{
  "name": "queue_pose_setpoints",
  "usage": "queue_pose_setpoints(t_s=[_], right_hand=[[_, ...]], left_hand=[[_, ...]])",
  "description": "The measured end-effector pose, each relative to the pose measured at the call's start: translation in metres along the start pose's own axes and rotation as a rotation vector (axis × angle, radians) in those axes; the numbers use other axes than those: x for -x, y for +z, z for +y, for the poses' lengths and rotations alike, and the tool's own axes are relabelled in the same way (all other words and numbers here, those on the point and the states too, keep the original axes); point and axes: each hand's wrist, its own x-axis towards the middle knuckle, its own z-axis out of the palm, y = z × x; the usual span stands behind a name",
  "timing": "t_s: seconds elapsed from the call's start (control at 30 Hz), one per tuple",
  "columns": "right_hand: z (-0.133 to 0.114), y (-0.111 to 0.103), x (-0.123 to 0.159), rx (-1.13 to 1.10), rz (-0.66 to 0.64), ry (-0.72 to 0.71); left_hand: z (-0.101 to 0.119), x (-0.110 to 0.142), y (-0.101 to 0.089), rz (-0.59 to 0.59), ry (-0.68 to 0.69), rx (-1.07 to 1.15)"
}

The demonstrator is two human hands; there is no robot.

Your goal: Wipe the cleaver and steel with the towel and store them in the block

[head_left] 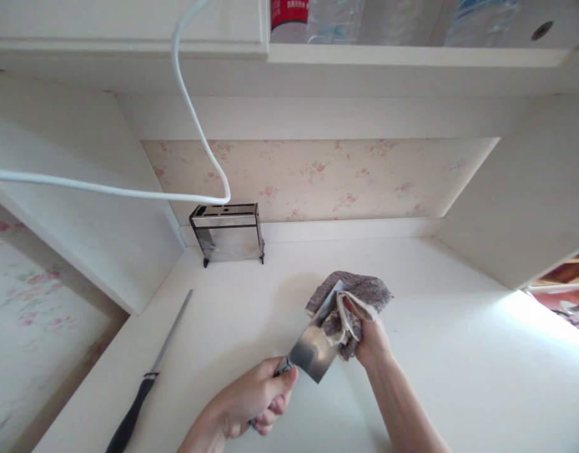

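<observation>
My left hand is closed around the handle of a cleaver, whose broad shiny blade points up and to the right. In my right hand is a bunched grey-brown cloth with a pale edge. The cloth is folded over the far part of the blade and touches it, hiding that part and most of my right fingers. Both hands are above the white counter.
A sharpening steel with a black handle lies at the left. At the back left stands a clear-sided knife block. A white cable hangs across the upper left. Overhead, an open cabinet shelf holds bottles.
</observation>
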Motion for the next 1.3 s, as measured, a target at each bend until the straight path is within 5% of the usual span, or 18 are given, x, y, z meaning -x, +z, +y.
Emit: queue_pose_setpoints(t_s=[0.23, 0.43, 0.7, 1.0, 1.3], right_hand=[[-0.032, -0.015, -0.014, -0.284, 0.076, -0.081], [-0.019, -0.013, -0.004, -0.345, -0.126, -0.153], [0.035, 0.024, 0.043, -0.036, -0.381, 0.218], [0.068, 0.075, 0.061, 0.075, 0.027, 0.016], [0.031, 0.088, 0.022, 0.023, 0.189, 0.005]], left_hand=[[0.002, 0.011, -0.01, 0.051, 0.17, -0.013], [0.004, 0.005, -0.016, 0.289, 0.519, -0.026], [-0.002, -0.009, -0.012, 0.741, 0.627, -0.581], [-0.03, -0.033, 0.007, 0.972, 0.772, -1.415], [-0.037, -0.03, 0.009, 0.965, 0.769, -1.496]])
